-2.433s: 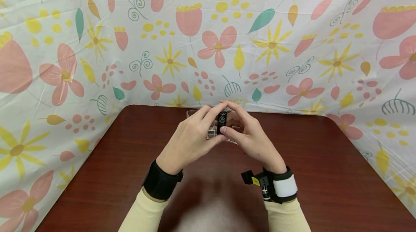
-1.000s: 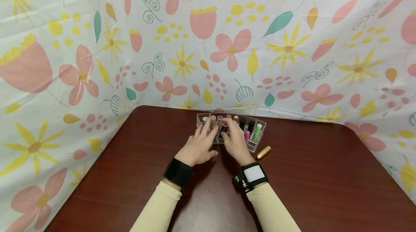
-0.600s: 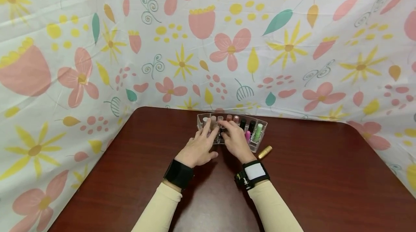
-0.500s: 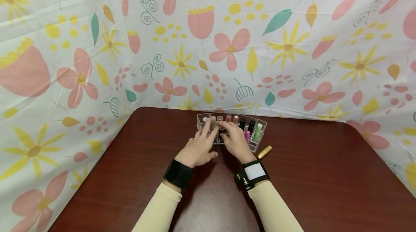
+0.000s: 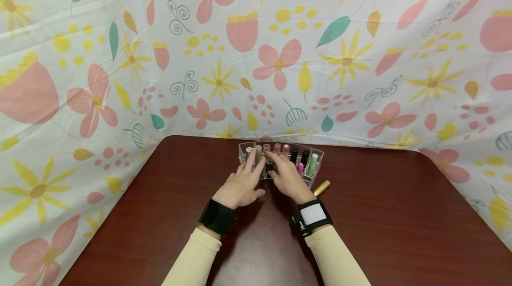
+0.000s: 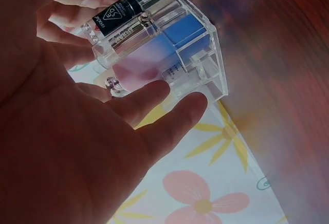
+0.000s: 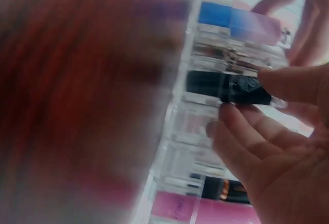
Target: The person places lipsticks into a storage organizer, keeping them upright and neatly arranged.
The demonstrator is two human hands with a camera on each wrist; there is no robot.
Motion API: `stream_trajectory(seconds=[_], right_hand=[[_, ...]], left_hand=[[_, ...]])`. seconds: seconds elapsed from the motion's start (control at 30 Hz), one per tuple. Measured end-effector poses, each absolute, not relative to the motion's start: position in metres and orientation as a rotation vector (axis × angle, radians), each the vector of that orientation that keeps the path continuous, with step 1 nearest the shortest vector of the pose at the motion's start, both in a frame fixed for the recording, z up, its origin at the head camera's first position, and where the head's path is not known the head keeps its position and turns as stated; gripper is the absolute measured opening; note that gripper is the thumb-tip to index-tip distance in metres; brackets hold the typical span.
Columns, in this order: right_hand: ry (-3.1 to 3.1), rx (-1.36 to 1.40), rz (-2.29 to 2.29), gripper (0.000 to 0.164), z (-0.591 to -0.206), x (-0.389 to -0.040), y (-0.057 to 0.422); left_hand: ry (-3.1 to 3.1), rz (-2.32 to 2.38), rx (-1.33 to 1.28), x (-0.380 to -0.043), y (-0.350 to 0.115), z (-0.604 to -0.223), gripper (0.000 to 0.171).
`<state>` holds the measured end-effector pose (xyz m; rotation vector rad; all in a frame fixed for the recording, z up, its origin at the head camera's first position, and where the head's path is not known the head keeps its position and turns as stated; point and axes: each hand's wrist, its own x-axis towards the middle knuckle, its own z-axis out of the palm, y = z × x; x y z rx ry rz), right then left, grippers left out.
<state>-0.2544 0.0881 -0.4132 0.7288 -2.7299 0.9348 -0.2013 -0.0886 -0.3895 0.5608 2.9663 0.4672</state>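
Note:
A clear lipstick organizer (image 5: 321, 156) stands near the table's far edge, with cosmetics upright in its slots. My right hand (image 5: 291, 180) pinches a black lipstick tube (image 7: 249, 88) between thumb and fingers; its lower end sits in a front slot. White lettering and a triangle mark that tube. Spread fingers of my left hand (image 5: 239, 186) lie over the organizer's left part. In the left wrist view they are beside a tube fading from blue to pink (image 6: 141, 62), and a clear ornate tube (image 6: 131, 35) stands between it and the black one. Left fingertips' contact is partly hidden.
On the table (image 5: 384, 215), a gold tube (image 5: 322, 187) lies right of the organizer. A pink tube (image 5: 300, 169) and a light green tube (image 5: 313, 163) fill slots at the organizer's right. Behind the table hangs a flowered cloth (image 5: 224, 77).
Both hands have come down from nearer the camera to the organizer. The black lipstick tube, earlier held up between them, is now lower, in a slot. The left hand has spread its fingers.

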Motion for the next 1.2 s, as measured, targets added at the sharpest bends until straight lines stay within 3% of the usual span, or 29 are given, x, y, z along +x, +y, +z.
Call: stream_trajectory(seconds=[0.27,0.57,0.83,1.2], right_hand=[[-2.832,0.791,0.949,0.056,-0.379,-0.241,0.112],[-2.840,0.652,0.945,0.043,-0.349,-0.225,0.181],[-2.912,0.538,0.919,0.037,-0.367,-0.220,0.228],[-3.130,0.580,0.872,0.037,-0.383,-0.222,0.232]], left_hand=[[2.975,0.489,0.571,-0.201,-0.092,-0.385,0.088],[3.001,0.556,0.590,-0.200,-0.097,-0.379,0.076],[3.035,0.563,0.600,-0.192,-0.099,-0.367,0.067],[3.118,0.342,0.848,-0.164,-0.071,-0.342,0.054]])
